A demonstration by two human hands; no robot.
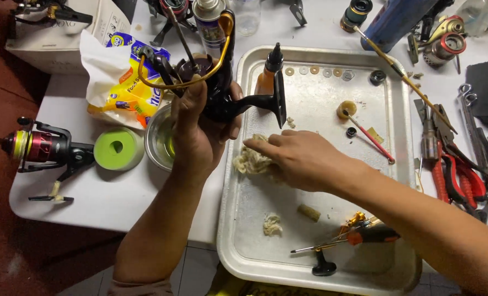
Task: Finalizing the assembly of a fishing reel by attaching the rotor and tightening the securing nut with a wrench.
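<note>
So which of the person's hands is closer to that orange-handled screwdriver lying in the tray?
The right hand. It rests on a crumpled rag in the tray, just above the screwdriver. The left hand is farther off, holding up a black fishing reel at the tray's left edge.

1. Only one view is given — a camera worn on the head, aimed steeply down at a white table [106, 203].
2. The scene is seen from close above, at arm's length; the forearms are seen entering from the bottom edge, the left hand [200, 129] left of centre and the right hand [298, 159] near the middle.
3. The frame is filled mostly by a metal tray [320, 230] — its near rim is cut by the lower edge.
4. At lower left, a strip of floor is caught below the table.
</note>
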